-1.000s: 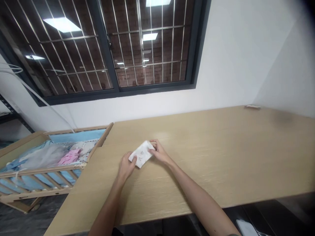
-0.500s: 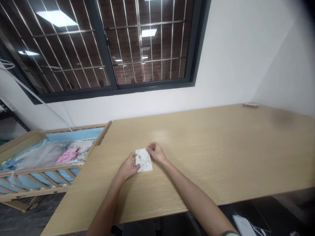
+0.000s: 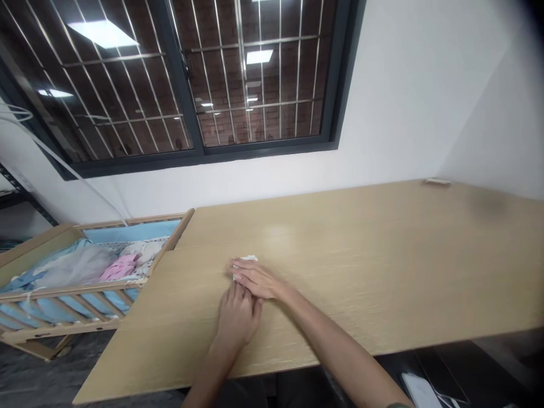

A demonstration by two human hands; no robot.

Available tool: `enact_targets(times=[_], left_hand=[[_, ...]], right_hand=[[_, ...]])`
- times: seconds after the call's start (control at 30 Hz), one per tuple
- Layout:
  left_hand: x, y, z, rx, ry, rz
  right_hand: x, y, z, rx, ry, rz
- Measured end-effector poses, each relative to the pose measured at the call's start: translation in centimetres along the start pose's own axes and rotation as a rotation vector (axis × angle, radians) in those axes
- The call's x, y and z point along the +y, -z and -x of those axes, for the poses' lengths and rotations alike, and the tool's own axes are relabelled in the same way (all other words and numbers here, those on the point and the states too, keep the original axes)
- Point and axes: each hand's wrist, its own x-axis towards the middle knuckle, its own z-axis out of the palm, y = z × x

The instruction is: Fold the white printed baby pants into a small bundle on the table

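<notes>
A small flat white square [image 3: 250, 258], paper or cloth with faint grey marks, lies on the wooden table and is mostly hidden under my hands. My right hand [image 3: 258, 279] rests across it, fingers stretched out flat to the left, with the fingertips slightly blurred. Just below, my left hand [image 3: 238, 313] lies palm down with its fingers extended forward, and their tips meet the right hand near the square's lower edge. Only the square's top edge and a sliver at the left show.
The light wood tabletop [image 3: 361, 255] reaches to the wall. To the left stands a wooden cot [image 3: 97, 326] with blue lining and a pink cloth [image 3: 121, 266]. A thin flat item [image 3: 437, 182] lies at the back right. Below the table's front edge is a white device [image 3: 420, 391] with a cable.
My right hand has gone from pinching the square's upper right corner to lying flat over it. My left hand has shifted from the left edge to below it, fingers extended.
</notes>
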Motion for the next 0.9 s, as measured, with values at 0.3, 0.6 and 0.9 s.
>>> enact_targets(times=[0.3,0.6,0.9], left_hand=[[1.4,-1.8,1.8,-0.063,0.054,0.050],[-0.9,-1.3,0.9,-0.072,0.095,0.160],[-5.1,0.8,-1.0,-0.188,0.365,0.091]], right_hand=[[3.2,-1.5,-0.2,0.022,-0.105,-0.059],[6.2,-1.2,-1.0,0.095,-0.255,-0.035],[6.1,-1.1,-0.4,0.441,-0.408,0.100]])
